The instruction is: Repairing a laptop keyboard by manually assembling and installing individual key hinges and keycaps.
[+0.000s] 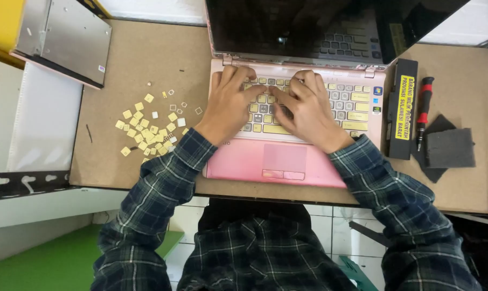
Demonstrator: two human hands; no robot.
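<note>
left hand (230, 102) and right hand (308, 110) both on pink laptop (279, 161) keyboard, fingers curled onto keys, gripping nothing; loose keycaps (147, 129) lie left of it

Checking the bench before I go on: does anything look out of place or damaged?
Yes. A pile of loose keycaps lies scattered on the board left of the pink laptop, and its keyboard looks patchy. Both hands, left hand and right hand, rest on the keys. The black battery pack lies outside the laptop.
</note>
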